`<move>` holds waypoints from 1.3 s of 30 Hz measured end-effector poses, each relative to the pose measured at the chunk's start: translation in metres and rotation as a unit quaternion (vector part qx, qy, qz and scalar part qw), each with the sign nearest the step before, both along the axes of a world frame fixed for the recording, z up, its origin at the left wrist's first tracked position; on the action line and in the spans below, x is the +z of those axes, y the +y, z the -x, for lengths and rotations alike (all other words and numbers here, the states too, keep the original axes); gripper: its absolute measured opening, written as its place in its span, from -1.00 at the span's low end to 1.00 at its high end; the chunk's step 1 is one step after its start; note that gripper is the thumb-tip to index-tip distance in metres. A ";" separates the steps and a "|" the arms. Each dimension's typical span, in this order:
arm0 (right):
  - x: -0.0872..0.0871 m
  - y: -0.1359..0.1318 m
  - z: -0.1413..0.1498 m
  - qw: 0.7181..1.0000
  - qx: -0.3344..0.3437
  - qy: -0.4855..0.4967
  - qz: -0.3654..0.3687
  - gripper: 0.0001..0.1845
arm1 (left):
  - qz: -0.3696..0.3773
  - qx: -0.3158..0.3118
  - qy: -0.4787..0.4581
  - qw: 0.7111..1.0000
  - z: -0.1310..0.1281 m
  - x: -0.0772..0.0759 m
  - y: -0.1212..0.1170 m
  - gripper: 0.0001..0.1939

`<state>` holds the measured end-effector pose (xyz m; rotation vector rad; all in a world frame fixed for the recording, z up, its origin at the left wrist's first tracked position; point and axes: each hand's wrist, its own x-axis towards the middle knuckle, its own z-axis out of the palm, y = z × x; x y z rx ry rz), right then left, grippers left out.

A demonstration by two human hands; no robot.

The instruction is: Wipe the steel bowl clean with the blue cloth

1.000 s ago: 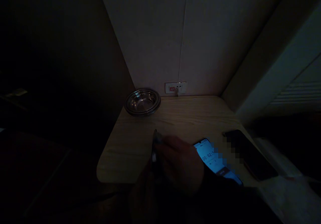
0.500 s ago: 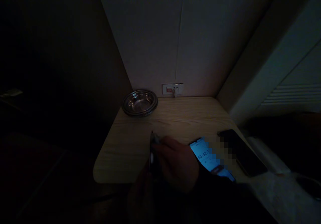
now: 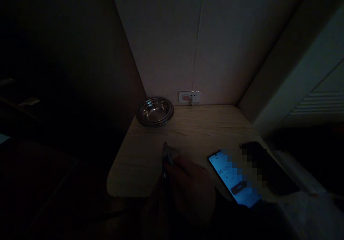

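Note:
A shiny metal dish (image 3: 164,154), seen edge-on and likely a bowl like the stacked ones, stands tilted up between my hands over the table's front part. My left hand (image 3: 153,211) is closed on its lower left side, dim in the shadow. My right hand (image 3: 190,186) presses a greyish crumpled piece, apparently a cloth (image 3: 170,157), against the dish's right face; its fingers are bent and slightly blurred. Beyond them, a stack of round metal bowls (image 3: 155,111) sits at the table's back left. Darkness hides most of the dish's lower part.
The wooden table (image 3: 134,168) stands against a wall with a switch and socket plate (image 3: 189,97) and a plug. Right of my hand lie a lit phone (image 3: 228,179) showing a timer and a dark phone (image 3: 271,170). The surroundings are very dim.
The view has shifted a little, so the table and bowls appear farther right. My right hand and the cloth have moved slightly along the dish; both hands keep their hold.

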<state>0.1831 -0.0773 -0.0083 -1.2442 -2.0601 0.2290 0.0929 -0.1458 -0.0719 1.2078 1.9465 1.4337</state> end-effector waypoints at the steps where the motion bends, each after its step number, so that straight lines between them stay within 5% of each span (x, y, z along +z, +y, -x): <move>1: 0.000 0.003 -0.001 1.000 0.004 -0.003 0.013 -0.79 | 0.002 0.000 0.000 1.000 -0.001 0.000 -0.002 -0.55; 4: -0.001 0.012 -0.007 0.996 0.010 0.028 0.080 -0.77 | 0.001 0.000 0.003 1.000 -0.004 -0.001 -0.007 -0.60; 10: -0.020 -0.002 -0.022 0.945 -0.001 0.295 0.143 -0.76 | -0.013 0.009 0.019 1.000 0.001 -0.003 -0.007 -0.68; 15: -0.029 -0.011 -0.022 0.917 -0.045 0.352 0.185 -0.78 | -0.007 0.020 0.037 0.999 0.009 -0.008 -0.014 -0.69; 28: -0.038 -0.025 -0.013 0.933 -0.044 0.322 0.152 -0.78 | 0.020 0.033 0.034 0.999 0.013 -0.017 -0.012 -0.69; 34: -0.036 -0.038 -0.015 0.991 -0.035 0.128 0.026 -0.72 | 0.018 0.029 0.016 0.999 0.005 -0.009 -0.009 -0.69; 39: -0.024 -0.020 -0.017 0.999 -0.019 0.040 0.011 -0.70 | 0.003 0.024 0.016 1.000 0.003 -0.005 -0.011 -0.70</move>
